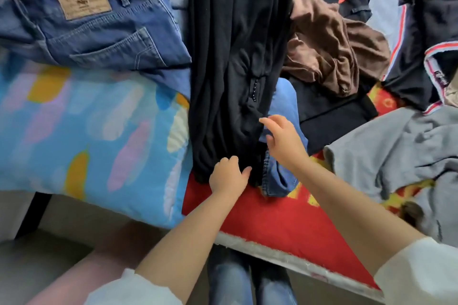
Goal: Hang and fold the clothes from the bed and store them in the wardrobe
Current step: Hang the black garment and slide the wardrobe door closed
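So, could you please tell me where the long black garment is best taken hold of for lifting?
Probably at its near end, from the bed's front edge. The black garment lies lengthwise away from the person, its hem nearest, where the left hand already grips; the right hand is open at its right edge.

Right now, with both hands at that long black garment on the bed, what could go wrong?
The left hand grips only the black garment at its bottom edge, so it may bunch rather than fold flat. It overlaps the light blue jeans beside the right hand, which could be dragged along. The dark jeans lie against its other side and may shift.
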The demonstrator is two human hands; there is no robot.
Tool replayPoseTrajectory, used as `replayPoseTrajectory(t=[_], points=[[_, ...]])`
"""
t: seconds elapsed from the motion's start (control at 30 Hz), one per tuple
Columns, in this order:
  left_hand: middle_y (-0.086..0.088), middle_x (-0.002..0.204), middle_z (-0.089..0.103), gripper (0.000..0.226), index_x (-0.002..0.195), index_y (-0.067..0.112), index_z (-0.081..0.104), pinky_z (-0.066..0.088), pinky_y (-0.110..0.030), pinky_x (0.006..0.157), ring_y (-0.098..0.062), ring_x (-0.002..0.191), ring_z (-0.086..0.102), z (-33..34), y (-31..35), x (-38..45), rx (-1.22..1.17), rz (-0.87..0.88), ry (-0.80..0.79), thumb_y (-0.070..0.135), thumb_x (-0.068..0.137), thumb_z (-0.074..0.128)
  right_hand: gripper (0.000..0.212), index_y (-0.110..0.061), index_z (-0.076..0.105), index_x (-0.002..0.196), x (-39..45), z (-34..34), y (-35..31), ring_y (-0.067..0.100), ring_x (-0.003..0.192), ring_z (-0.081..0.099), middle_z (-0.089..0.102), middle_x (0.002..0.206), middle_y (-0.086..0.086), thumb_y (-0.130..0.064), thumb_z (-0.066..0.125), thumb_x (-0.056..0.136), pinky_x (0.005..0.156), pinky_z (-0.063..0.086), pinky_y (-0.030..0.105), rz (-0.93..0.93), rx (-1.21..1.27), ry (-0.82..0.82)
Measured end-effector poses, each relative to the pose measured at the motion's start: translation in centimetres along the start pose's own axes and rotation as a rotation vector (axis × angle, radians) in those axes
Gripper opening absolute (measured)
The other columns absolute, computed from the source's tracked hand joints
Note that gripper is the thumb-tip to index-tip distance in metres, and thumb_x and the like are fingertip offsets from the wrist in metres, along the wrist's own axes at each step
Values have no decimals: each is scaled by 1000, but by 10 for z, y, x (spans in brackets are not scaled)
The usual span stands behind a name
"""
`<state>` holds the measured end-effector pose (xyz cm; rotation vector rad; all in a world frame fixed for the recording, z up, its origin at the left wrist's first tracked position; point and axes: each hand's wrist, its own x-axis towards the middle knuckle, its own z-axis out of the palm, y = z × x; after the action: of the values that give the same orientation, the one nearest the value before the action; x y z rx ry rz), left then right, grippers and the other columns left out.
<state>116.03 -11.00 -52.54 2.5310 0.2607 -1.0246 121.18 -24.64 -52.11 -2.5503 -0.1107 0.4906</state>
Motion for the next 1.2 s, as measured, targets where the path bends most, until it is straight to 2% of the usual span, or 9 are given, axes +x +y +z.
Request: replayPoseTrajectory(t=[0.13, 0.23, 0.3, 0.4, 0.5, 0.67, 0.87, 1.03, 1.2], points=[[-2, 77, 43, 27, 76, 6, 48, 30, -27, 63, -24, 83, 50, -4, -26, 9, -194, 68, -23, 24, 96, 45, 52, -11, 53, 129, 47, -7, -8, 46, 116, 43, 40, 137, 26, -3, 61, 79, 85, 44, 49, -139, -225, -81], [-12, 90, 56, 22, 92, 0, 62, 32, -25, 70, -26, 90, 53, -14, -48, 5, -322, 134, -27, 18, 94, 50, 49, -27, 45, 134, 68, -4, -26, 27, 137, 16, 17, 153, 1, -9, 49, 89, 100, 27, 39, -175, -480, -331], [-20, 101, 59, 25, 104, -8, 61, 33, -20, 75, -28, 98, 55, -22, -61, 2, -460, 77, 12, 12, 93, 53, 36, -23, 58, 119, 74, 2, -34, 25, 137, 15, 29, 147, -3, -9, 45, 90, 100, 23, 37, -180, -554, -345], [-8, 83, 62, 13, 92, 2, 62, 44, -26, 78, -18, 85, 56, -48, -72, -7, -835, -70, 109, 3, 92, 50, 27, -17, 61, 109, 71, -2, -38, 23, 126, 31, 52, 125, -3, -11, 42, 90, 87, 27, 32, -208, -595, -327], [16, 50, 47, 24, 68, 9, 49, 35, -15, 54, 5, 50, 43, -78, -67, -20, -1074, -64, 133, -2, 89, 47, 32, -12, 51, 115, 60, -16, -49, 23, 119, 37, 53, 119, 2, -10, 50, 83, 82, 28, 31, -170, -476, -431], [0, 62, 34, 29, 64, 16, 37, 25, -23, 54, -9, 58, 30, -121, -48, -54, -1312, -140, 346, 2, 89, 36, 39, -13, 51, 122, 44, -49, -79, 25, 118, 41, 54, 121, 5, -21, 56, 84, 93, 31, 34, -244, -422, -428], [-6, 72, 35, 27, 70, 14, 39, 27, -25, 58, -14, 68, 33, -143, -31, -107, -1141, -71, 436, 0, 92, 30, 37, -2, 52, 111, -5, -112, -107, 34, 101, 56, 62, 103, 19, -32, 53, 91, 79, 38, 36, -383, -457, -350], [3, 91, 46, 20, 89, 17, 50, 35, -28, 79, -10, 88, 43, -143, -10, -184, -526, 115, -10, 13, 98, 33, 19, -8, 59, 98, -85, -175, -105, 22, 88, 53, 58, 88, 7, -23, 60, 86, 71, 36, 28, -263, -400, -671], [5, 78, 41, 32, 76, 18, 41, 31, -25, 69, -14, 77, 42, -152, 24, -271, -204, 136, -247, 42, 97, 37, 9, -18, 50, 86, -154, -219, -109, 16, 82, 51, 50, 77, -9, -20, 59, 87, 66, 40, 23, -104, -334, -863]])
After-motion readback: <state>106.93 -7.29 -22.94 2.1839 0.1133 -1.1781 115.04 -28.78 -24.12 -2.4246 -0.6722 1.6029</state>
